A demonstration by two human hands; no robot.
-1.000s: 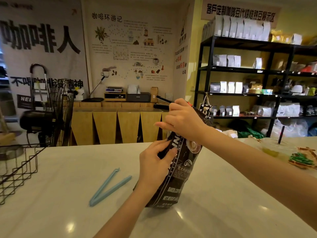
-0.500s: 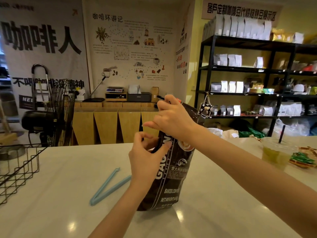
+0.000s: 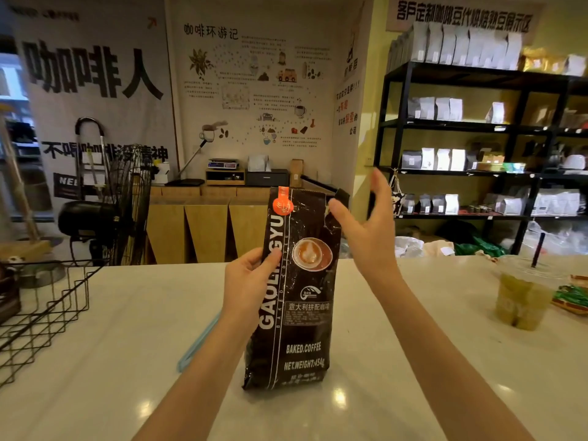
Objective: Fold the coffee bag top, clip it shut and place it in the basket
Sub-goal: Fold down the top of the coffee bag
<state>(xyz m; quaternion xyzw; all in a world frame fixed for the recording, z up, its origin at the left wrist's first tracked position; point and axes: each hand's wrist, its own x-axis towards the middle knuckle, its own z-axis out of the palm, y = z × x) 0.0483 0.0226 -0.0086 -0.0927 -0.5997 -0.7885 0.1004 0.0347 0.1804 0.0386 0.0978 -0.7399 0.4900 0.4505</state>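
A tall dark coffee bag with white lettering and an orange tab stands upright on the white counter, its top unfolded. My left hand grips the bag's left edge at mid height. My right hand hovers just right of the bag's top corner, fingers spread, holding nothing. A light blue clip lies on the counter behind my left forearm, mostly hidden. The black wire basket stands at the counter's left edge.
A plastic cup of green drink with a black straw stands at the right, with a snack packet beside it. A black fan stands behind the basket. Black shelves of bags fill the right background.
My right hand has let go of the bag's top and opened beside it. The bag has turned upright with its top straightened. My left hand has shifted to the bag's left edge.
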